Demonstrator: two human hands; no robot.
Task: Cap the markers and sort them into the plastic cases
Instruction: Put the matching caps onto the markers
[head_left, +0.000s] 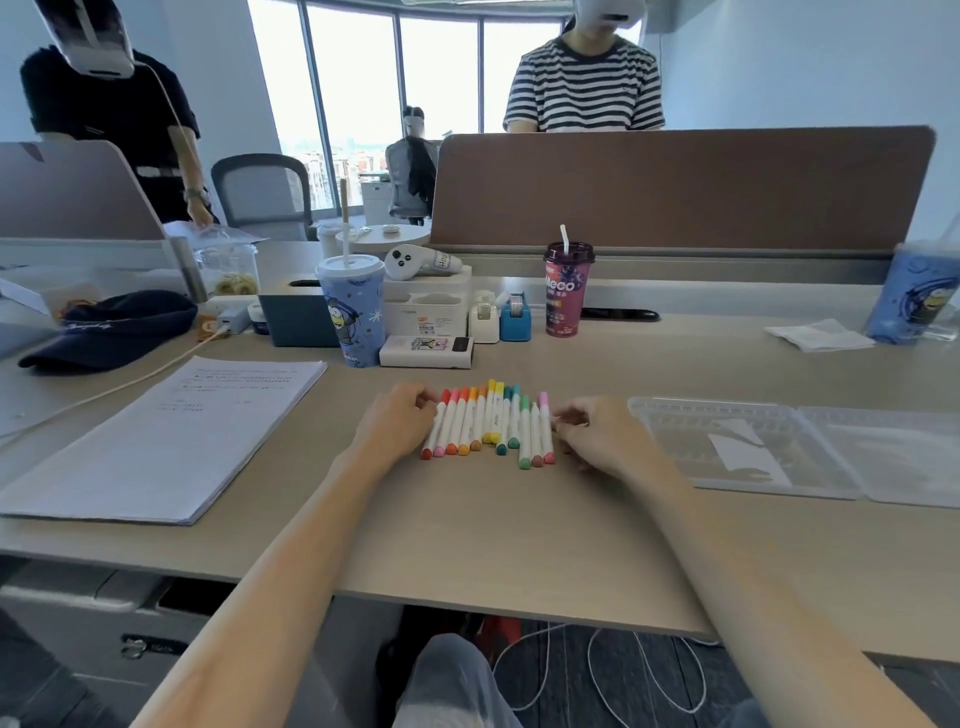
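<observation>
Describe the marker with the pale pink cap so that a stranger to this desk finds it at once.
On the beige desk, a row of white markers lies left of the clear plastic case. The marker with the pale pink cap is the last one at the row's right end, beside the right hand; only its far cap is pale pink.

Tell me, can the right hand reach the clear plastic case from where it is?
Probably yes. The right hand sits at the marker row's right end, and the open plastic case lies just to its right, with only bare desk between them.
</observation>
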